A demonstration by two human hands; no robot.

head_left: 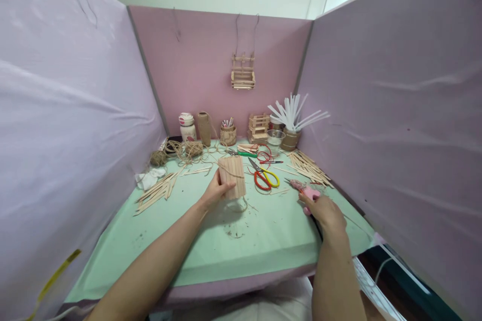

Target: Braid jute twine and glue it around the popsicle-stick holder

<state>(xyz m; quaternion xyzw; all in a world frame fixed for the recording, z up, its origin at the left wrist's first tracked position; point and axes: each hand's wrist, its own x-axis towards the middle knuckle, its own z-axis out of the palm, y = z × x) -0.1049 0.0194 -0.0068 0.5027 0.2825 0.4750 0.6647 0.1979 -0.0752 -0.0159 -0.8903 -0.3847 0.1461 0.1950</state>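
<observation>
My left hand (217, 190) grips a small panel of wooden craft sticks (232, 170) above the middle of the table, thumb on its near face. A strand of twine (229, 169) crosses the panel, and a loose end hangs below its lower edge. On the right, my right hand (324, 209) is closed on a pink glue gun (311, 193), whose nozzle points left, toward the scissors. Those scissors (265, 179), with one red and one yellow handle, lie between the panel and the glue gun, blades apart.
Loose craft sticks (160, 191) lie at left, more sticks (309, 168) at right. Tangled twine (181, 150), a twine cone (204, 129), a white bottle (187, 128) and a plastic cup (275, 141) stand behind. A stick-built swing (243, 79) hangs on the pink back wall.
</observation>
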